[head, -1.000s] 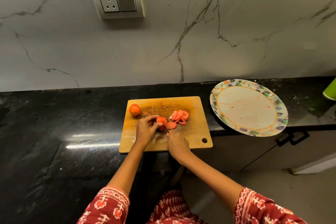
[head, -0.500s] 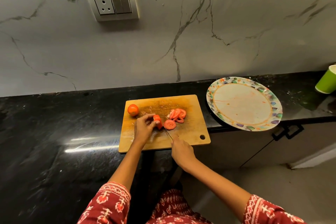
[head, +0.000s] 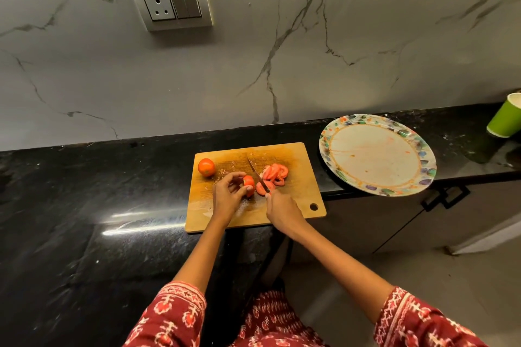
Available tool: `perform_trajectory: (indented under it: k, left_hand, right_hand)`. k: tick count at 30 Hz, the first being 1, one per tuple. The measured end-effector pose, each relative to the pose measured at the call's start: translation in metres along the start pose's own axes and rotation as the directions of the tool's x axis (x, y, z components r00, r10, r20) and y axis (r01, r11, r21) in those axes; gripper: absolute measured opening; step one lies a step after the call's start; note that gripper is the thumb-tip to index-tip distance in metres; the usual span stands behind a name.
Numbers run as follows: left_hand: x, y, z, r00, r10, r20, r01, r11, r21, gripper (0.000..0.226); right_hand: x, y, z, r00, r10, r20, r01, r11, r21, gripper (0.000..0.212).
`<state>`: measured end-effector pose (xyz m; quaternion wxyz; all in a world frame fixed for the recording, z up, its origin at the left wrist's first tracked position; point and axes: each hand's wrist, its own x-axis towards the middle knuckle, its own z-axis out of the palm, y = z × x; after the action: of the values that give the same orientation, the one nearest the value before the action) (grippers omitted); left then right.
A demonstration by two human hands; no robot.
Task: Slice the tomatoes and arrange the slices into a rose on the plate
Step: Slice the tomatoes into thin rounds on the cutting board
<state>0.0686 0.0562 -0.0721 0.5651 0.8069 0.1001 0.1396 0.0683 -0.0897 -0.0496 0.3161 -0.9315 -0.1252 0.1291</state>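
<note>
On the wooden cutting board point(head: 298, 200), my left hand point(head: 227, 196) pinches a partly cut tomato point(head: 249, 182). My right hand point(head: 282, 210) grips a knife point(head: 258, 176), whose blade lies just right of that tomato and points away from me. Several tomato slices point(head: 275, 175) lie in a heap right of the blade, one more slice point(head: 263, 186) nearer my right hand. A whole tomato point(head: 206, 167) sits at the board's far left corner. The round plate point(head: 423, 155) with a patterned rim stands right of the board and holds no slices.
The board lies on a black stone counter point(head: 84, 205) against a marble wall with a socket panel point(head: 170, 1). The plate overhangs the counter's front edge. A green paper cup point(head: 504, 121) stands at the far right. Below right are cabinet doors and floor.
My right hand pulled the knife back towards me half a second ago and has brought it forward beside the held tomato. The view has shifted left, showing more of the green cup.
</note>
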Motion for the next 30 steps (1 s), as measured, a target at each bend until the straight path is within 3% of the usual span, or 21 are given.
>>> perform_trajectory:
  k: [6, 13, 30]
  left_hand:
    - [0.000, -0.003, -0.002, 1.000, -0.001, 0.008, 0.001, 1.000, 0.001, 0.034]
    - [0.006, -0.007, -0.010, 0.992, -0.061, 0.113, 0.063, 0.998, -0.016, 0.047]
    - [0.007, -0.006, -0.011, 0.995, -0.061, 0.076, 0.061, 0.998, 0.004, 0.043]
  right_hand:
    - [-0.001, -0.005, 0.007, 0.999, 0.017, 0.038, -0.016, 1.000, -0.027, 0.036]
    - [0.002, -0.005, 0.004, 0.999, 0.028, 0.047, -0.027, 0.999, -0.018, 0.036]
    - [0.002, -0.015, 0.002, 0.997, 0.052, 0.053, -0.049, 0.997, -0.052, 0.036]
